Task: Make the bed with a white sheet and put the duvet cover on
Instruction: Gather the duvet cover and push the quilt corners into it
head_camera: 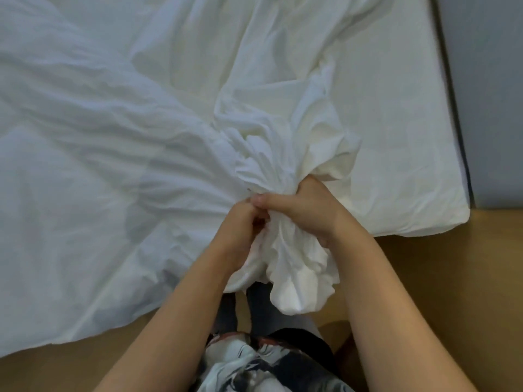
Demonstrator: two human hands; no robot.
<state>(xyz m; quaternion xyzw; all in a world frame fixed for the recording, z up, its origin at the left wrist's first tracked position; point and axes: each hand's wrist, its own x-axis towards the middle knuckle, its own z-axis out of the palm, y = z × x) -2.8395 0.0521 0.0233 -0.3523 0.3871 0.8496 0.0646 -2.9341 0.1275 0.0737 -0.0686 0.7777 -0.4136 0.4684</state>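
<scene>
White duvet cover lay crumpled across the bed and gathered into a bunch at the near edge. I saw both hands gripping that bunch: left hand curled into the folds, right hand clenched round it. Its tail hung over the wooden floor. White sheet covered the mattress corner on the right.

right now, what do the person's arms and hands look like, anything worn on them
Both arms are bare: the left arm and right arm show no sleeves anywhere in view. The left hand and right hand wear no gloves, and no watch, bracelet or ring shows. Below them is a patterned top in white, black and a little red.
</scene>
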